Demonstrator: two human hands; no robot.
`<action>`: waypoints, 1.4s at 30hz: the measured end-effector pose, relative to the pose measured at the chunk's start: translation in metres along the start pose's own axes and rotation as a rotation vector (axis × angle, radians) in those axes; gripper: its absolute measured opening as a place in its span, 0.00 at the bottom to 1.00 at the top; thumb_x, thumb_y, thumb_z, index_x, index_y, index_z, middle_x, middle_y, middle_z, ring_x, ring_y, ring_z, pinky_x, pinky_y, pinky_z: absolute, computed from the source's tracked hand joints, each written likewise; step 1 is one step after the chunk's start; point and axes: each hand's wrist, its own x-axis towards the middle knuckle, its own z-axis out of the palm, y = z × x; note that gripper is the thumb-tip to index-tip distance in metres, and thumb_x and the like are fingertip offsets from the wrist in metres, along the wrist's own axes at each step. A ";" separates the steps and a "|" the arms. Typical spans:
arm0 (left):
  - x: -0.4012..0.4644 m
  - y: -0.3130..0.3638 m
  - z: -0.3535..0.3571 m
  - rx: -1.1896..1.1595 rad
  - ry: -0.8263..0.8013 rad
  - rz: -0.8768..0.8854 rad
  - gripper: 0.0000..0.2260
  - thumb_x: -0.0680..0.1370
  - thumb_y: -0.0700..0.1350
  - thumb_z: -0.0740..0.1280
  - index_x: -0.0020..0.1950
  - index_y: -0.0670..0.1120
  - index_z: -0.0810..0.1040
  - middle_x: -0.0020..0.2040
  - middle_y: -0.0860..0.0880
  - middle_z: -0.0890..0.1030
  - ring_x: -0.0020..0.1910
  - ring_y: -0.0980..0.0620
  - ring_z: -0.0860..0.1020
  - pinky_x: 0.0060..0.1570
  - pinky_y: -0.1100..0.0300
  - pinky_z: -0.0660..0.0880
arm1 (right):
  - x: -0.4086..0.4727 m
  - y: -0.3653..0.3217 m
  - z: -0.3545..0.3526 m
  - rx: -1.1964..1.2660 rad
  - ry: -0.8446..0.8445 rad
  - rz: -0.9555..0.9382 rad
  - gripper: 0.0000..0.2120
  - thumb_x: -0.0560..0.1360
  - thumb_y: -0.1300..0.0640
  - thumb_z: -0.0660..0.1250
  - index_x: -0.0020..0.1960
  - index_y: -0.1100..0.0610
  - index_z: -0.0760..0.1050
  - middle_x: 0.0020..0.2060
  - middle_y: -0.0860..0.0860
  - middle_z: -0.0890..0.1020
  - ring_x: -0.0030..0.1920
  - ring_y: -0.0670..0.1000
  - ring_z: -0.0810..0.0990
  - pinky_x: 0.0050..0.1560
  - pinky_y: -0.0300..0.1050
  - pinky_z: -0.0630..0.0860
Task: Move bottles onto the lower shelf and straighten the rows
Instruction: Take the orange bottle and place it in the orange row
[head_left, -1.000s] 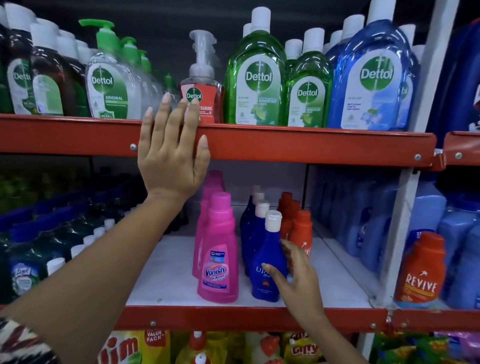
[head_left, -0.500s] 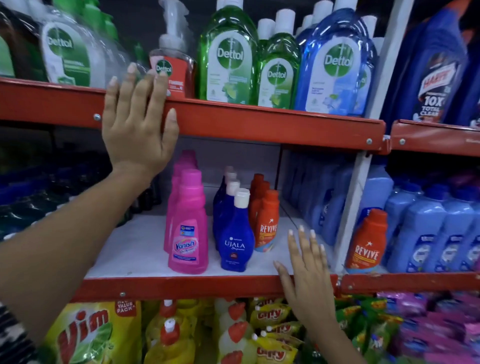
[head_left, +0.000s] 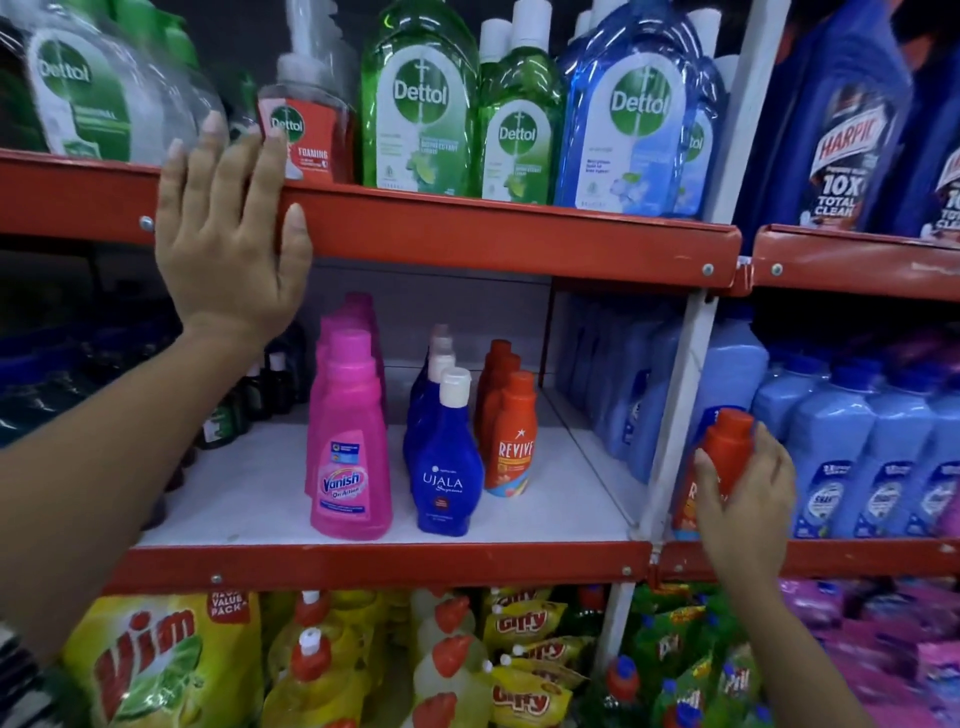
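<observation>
My right hand is wrapped around an orange Revive bottle that stands in the right bay, just past the white upright post. My left hand lies flat with fingers spread against the red edge of the upper shelf. On the white lower shelf stand three rows running back: pink Vanish bottles, blue Ujala bottles and orange Revive bottles.
Dettol bottles line the upper shelf, Harpic bottles at the upper right. Light blue bottles fill the right bay. Dark bottles stand at the left. Vim packs and Giffy pouches sit below.
My right hand has moved from the lower shelf's front edge to the right bay and closed on the lone Revive bottle. The view has shifted right. My left hand stays on the upper shelf.
</observation>
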 end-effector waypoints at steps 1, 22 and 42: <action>0.000 0.000 0.000 -0.001 0.003 0.001 0.21 0.84 0.49 0.51 0.76 0.44 0.65 0.71 0.41 0.73 0.75 0.41 0.64 0.76 0.51 0.51 | 0.004 0.001 0.001 0.017 -0.012 0.016 0.31 0.78 0.44 0.58 0.75 0.60 0.56 0.71 0.64 0.66 0.70 0.64 0.65 0.64 0.63 0.67; 0.000 -0.001 0.003 0.013 0.036 0.014 0.21 0.84 0.49 0.52 0.75 0.43 0.67 0.69 0.41 0.75 0.74 0.41 0.67 0.74 0.45 0.60 | -0.019 -0.057 -0.001 0.038 0.117 -0.217 0.25 0.78 0.52 0.60 0.71 0.64 0.64 0.61 0.66 0.76 0.60 0.66 0.74 0.58 0.63 0.71; 0.002 -0.002 0.004 0.052 0.039 0.037 0.22 0.84 0.50 0.52 0.73 0.42 0.71 0.67 0.42 0.78 0.72 0.41 0.69 0.73 0.46 0.61 | -0.048 -0.121 0.068 0.410 -0.331 -0.134 0.24 0.79 0.47 0.59 0.73 0.53 0.62 0.63 0.54 0.77 0.61 0.53 0.78 0.59 0.59 0.78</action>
